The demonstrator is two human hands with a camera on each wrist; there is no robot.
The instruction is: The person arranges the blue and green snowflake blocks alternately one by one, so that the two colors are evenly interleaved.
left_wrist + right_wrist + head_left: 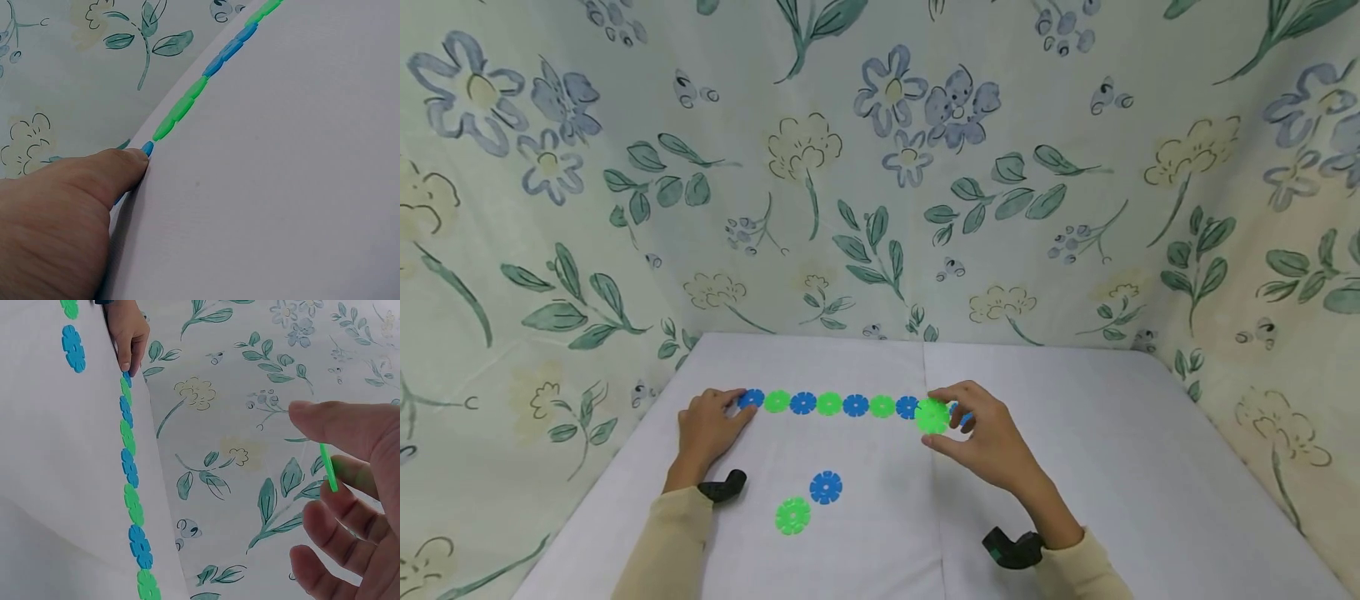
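A row of flat, flower-shaped plastic discs with notched rims, blue and green by turns, runs across the white table. My left hand (pixel 709 423) is at the row's left end, thumb and index finger on either side of a blue disc (pixel 751 399); the thumb touches its edge in the left wrist view. Over the right part of the row, my right hand (pixel 988 433) pinches a raised green disc (pixel 932 416), seen edge-on in the right wrist view. Another blue disc (pixel 966 418) shows behind the right fingers, partly hidden. The held disc covers part of the row.
Nearer the front lie a loose blue disc (pixel 826 487) and a loose green disc (pixel 793 516). The white-covered table (pixel 865 550) meets a floral cloth backdrop (pixel 880 250) behind and at the sides. A black device is on each wrist.
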